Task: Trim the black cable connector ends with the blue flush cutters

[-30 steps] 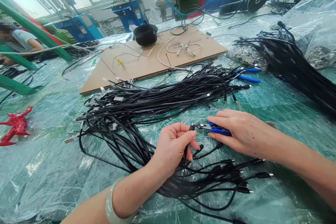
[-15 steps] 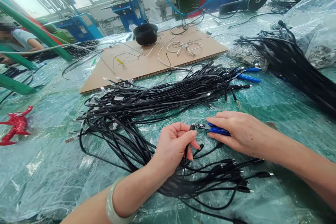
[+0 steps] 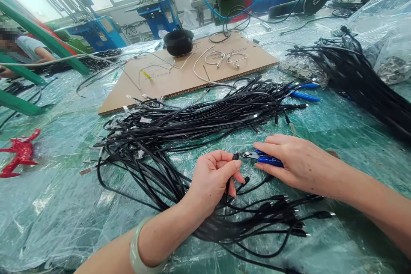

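Observation:
My left hand (image 3: 213, 180) pinches a black cable (image 3: 235, 157) close to its connector end, between thumb and fingers. Wrapped around the blue handles of small cutting pliers (image 3: 268, 159) is my right hand (image 3: 298, 162). The plier jaws meet the cable end just past my left fingertips; whether they are closed on it is too small to tell. Under my left forearm, a loose bunch of black cables (image 3: 257, 222) spreads out with metal-tipped plugs. Behind my hands lies a larger bundle of black cables (image 3: 199, 115), with USB plugs at its left end.
A cardboard sheet (image 3: 128, 90) behind the bundle carries a black bowl (image 3: 178, 43) and pale cables. Another pair of blue-handled pliers (image 3: 305, 94) lies at the bundle's right end. More black cables (image 3: 362, 72) lie at right. A red figure (image 3: 19, 154) lies left; a person (image 3: 30, 49) sits beyond.
Both hands and the pliers stay almost in place. My right hand and the pliers have shifted very slightly to the right.

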Motion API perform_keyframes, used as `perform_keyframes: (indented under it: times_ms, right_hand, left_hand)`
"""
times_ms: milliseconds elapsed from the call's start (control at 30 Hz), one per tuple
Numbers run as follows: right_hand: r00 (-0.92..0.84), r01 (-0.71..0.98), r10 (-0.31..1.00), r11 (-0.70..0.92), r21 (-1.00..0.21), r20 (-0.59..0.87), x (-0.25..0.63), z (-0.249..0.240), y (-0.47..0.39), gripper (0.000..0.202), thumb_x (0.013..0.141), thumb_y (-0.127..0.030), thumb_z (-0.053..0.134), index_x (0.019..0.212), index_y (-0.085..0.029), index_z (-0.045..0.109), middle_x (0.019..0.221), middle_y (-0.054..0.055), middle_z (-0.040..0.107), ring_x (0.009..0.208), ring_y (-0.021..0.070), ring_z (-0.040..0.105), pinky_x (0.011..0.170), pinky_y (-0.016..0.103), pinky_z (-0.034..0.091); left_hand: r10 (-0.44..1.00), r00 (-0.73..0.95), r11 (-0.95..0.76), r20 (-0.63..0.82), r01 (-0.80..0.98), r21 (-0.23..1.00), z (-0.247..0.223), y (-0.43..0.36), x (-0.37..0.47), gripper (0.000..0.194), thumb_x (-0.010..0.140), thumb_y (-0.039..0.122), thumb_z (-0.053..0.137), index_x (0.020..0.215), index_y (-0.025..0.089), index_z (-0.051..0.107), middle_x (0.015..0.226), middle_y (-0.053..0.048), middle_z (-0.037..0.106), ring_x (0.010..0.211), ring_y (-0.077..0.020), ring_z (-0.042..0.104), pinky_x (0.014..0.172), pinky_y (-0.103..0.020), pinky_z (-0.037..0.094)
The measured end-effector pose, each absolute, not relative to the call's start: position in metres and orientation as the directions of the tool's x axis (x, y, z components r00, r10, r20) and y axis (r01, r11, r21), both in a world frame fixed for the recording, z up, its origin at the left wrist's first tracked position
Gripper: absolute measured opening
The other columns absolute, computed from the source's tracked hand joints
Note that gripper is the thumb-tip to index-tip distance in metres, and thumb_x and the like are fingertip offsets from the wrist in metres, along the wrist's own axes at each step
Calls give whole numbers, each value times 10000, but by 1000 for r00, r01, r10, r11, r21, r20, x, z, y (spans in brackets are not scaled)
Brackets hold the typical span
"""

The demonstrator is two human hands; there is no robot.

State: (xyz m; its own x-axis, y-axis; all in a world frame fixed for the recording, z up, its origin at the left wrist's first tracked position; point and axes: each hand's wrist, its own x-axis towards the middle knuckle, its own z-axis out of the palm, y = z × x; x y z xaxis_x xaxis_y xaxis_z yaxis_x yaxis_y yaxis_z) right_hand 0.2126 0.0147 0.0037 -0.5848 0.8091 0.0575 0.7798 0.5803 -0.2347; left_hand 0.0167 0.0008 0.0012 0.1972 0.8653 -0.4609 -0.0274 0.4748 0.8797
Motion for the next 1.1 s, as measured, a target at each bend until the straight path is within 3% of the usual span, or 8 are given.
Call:
perform_keyframes:
  times_ms: [367, 767, 1100]
  right_hand:
    - [-599, 774, 792, 610, -166, 116, 209, 1, 13, 243, 864, -315, 511, 975, -136, 631, 770, 64, 605, 688, 213, 568, 586, 316, 422]
    - [-591, 767, 805, 579, -277, 48, 213, 0, 17, 275, 898, -341, 451, 1014, -163, 626, 827, 74, 642, 748, 219, 611, 629, 319, 441]
    - [-596, 775, 796, 605, -183, 106, 210, 3, 14, 253, 874, -341, 488, 968, -146, 619, 778, 62, 595, 696, 211, 554, 593, 323, 416]
  left_hand:
    - [874, 193, 457, -446, -14, 889, 0, 1, 17, 160, 733, 234, 640, 708, 138, 515, 513, -17, 648, 279, -57, 444, 330, -156, 278]
    - [870, 197, 464, -452, -16, 886, 0, 1, 17, 175, 721, 247, 650, 710, 142, 510, 509, -15, 646, 279, -58, 440, 329, -158, 284]
    - [874, 189, 459, -448, -17, 888, 1, 1, 17, 189, 699, 261, 663, 703, 146, 513, 504, -15, 644, 274, -65, 437, 328, -168, 299]
